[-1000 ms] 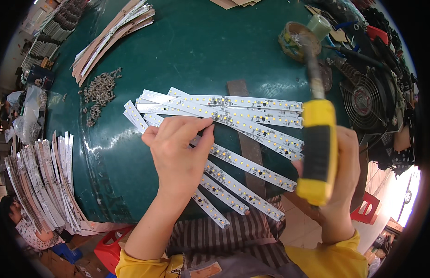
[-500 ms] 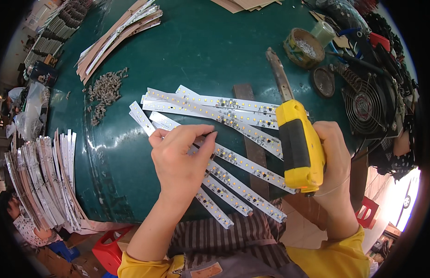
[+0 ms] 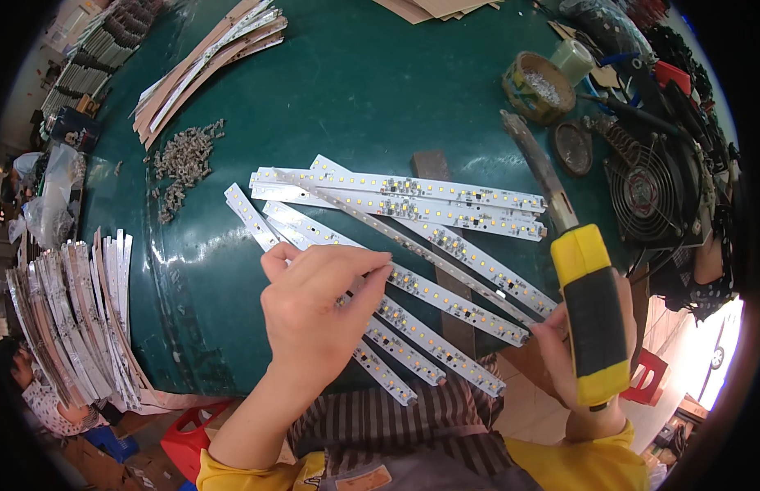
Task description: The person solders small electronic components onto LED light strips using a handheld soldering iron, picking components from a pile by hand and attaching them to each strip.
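My right hand (image 3: 558, 360) grips a yellow and black soldering gun (image 3: 593, 311), its long metal tip pointing up and away. The thumb of that hand also touches the near end of a narrow LED strip board (image 3: 445, 265), which is tipped on its edge across other boards. Over the fanned boards nearest me is my left hand (image 3: 314, 303), thumb and forefinger pinched together; anything between them is too small to make out. Several white LED strip boards (image 3: 454, 303) lie spread on the green table (image 3: 355, 90), partly hidden by the left hand.
A pile of small greyish parts (image 3: 186, 159) lies to the left. Stacked strips (image 3: 212, 61) are at the far left, more (image 3: 69, 319) at the near left. A round tub (image 3: 537, 88), a small dish (image 3: 571, 147) and a fan (image 3: 646, 192) stand right. Under the boards is a dark bar (image 3: 433, 168).
My right hand has brought the soldering gun right and nearer to me, and its thumb now meets a board, which has turned onto its edge. My left hand has shifted slightly nearer to me.
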Motion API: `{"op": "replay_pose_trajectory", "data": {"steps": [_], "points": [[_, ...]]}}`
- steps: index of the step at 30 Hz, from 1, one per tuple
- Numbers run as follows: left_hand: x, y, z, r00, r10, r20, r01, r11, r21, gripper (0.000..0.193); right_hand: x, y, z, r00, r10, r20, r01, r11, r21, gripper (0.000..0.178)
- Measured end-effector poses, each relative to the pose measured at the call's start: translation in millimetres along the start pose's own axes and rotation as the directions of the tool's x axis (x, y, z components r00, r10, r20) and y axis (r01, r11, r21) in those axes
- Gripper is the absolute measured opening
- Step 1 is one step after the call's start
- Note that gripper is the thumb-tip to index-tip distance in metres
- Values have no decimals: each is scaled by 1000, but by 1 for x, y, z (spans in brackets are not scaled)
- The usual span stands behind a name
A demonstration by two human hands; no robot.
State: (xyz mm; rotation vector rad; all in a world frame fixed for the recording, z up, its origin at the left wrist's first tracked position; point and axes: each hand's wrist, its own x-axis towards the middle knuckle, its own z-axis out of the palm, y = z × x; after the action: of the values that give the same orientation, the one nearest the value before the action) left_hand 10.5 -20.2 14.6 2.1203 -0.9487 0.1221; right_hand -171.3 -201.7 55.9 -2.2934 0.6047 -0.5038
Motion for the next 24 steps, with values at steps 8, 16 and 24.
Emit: {"op": "replay_pose_trajectory", "data": {"steps": [8,16,24], "points": [[2,-4,11,999,29,-13,-29,999,22,13,-4,12,14,990,-143,2,141,977,-160,46],[3,-9,15,1000,19,8,-19,1000,-9,13,-10,13,4,982,-187,-40,173,958,-229,44],[9,-6,9,995,-59,80,62,997,-35,9,-51,35,-8,997,37,-66,-36,999,20,41]]}}
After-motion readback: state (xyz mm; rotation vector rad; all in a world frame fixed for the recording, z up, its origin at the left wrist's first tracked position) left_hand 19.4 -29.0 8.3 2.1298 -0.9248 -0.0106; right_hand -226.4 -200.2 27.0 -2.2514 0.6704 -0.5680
